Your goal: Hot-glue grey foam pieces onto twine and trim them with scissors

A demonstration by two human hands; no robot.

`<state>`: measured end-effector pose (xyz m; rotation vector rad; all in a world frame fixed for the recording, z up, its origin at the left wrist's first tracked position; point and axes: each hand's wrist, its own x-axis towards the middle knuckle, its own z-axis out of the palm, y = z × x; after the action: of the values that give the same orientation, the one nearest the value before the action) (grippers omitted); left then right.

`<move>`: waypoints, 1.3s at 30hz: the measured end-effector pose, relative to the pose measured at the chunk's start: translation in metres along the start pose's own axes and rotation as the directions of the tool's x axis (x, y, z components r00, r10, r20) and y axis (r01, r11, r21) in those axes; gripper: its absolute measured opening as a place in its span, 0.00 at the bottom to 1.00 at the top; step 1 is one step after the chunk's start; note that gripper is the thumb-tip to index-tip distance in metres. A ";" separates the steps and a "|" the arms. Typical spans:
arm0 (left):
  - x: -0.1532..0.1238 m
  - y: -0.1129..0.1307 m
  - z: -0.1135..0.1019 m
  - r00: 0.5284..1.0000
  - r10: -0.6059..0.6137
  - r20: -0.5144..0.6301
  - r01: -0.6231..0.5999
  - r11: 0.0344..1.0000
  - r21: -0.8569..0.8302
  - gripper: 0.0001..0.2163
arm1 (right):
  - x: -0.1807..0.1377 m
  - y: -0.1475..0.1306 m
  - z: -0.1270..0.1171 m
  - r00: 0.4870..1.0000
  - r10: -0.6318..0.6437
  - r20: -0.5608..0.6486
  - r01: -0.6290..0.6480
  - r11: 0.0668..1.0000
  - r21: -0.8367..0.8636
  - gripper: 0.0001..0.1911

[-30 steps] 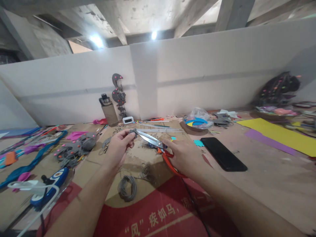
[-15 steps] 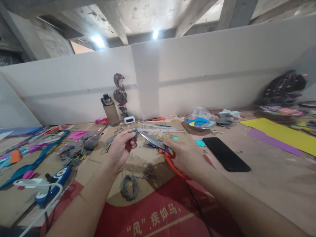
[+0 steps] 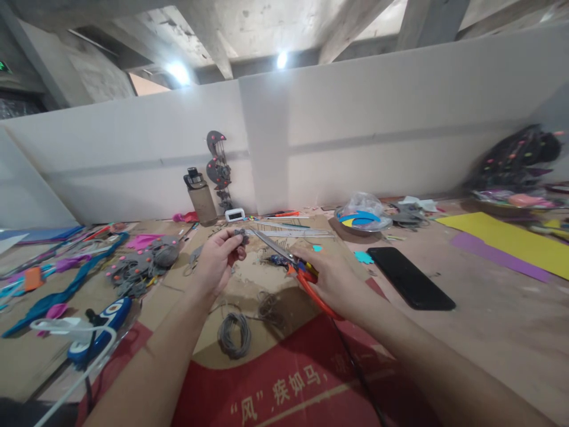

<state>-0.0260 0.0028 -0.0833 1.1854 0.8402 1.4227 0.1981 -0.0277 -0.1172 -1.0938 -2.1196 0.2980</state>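
Observation:
My left hand [image 3: 221,256] pinches a small grey piece [image 3: 241,235], too small to make out fully, between thumb and fingers. My right hand [image 3: 331,273] is wrapped round red-handled scissors [image 3: 306,284], whose blades point up and left, the tip close to the grey piece. Below my hands, a coil of grey cord [image 3: 235,335] lies on the cardboard [image 3: 262,323], with a looser tangle of cord [image 3: 270,308] beside it. Behind the scissors, a dark blue tool [image 3: 279,260] with an orange part is half hidden.
At right lie a black phone [image 3: 409,277], yellow paper [image 3: 507,240] and a bowl of scraps [image 3: 362,220]. A bottle [image 3: 201,198] and a small white clock [image 3: 235,214] stand at the back. Grey felt-like pieces with pink dots [image 3: 144,264] and a blue power strip [image 3: 100,332] are at left.
The scissor tip has drawn slightly away from the grey piece, leaving a small gap. My left hand still pinches the piece. The whole view has shifted a little.

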 end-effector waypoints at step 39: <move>0.005 0.000 -0.012 0.970 -0.165 0.176 0.172 0.985 -0.025 0.16 | -0.002 0.010 0.003 0.997 -0.051 -0.051 0.030 0.933 -0.358 0.23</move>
<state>-0.0371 0.0084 -0.0853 1.1602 0.7686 1.1752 0.2027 -0.0231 -0.1251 -1.2426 -2.1918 -0.1472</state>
